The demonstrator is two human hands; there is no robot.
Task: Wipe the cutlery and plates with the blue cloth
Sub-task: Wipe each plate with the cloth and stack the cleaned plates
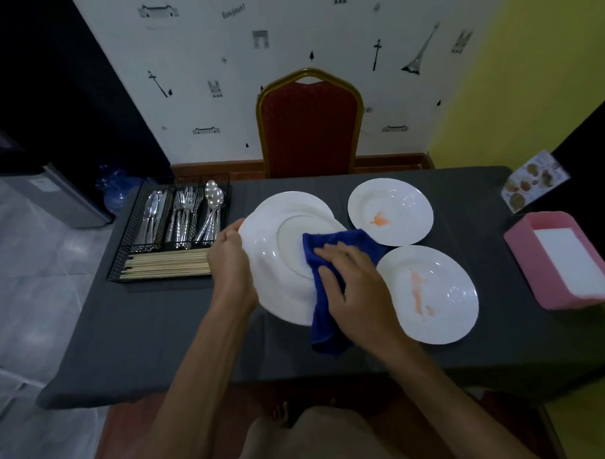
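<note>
In the head view, the left hand [231, 254] grips the nine o'clock rim of a white plate [278, 264], fingers curled round the edge, so the plate stands tilted above the grey table [153, 323]. The right hand [356, 284] holds the blue cloth [326, 317] against the plate's face at about three o'clock, fingers bent over the cloth and thumb on it, with a loose end hanging toward six o'clock. Behind the held plate, at twelve o'clock, a second white plate [293, 200] shows. Two stained plates (orange smears) lie to the right: the far stained plate [406, 198] at two o'clock, the near stained plate [448, 313] at four o'clock. At ten o'clock a wire cutlery tray [123, 242] holds knives [152, 214], forks [183, 211], spoons [213, 201] and chopsticks [165, 265].
</note>
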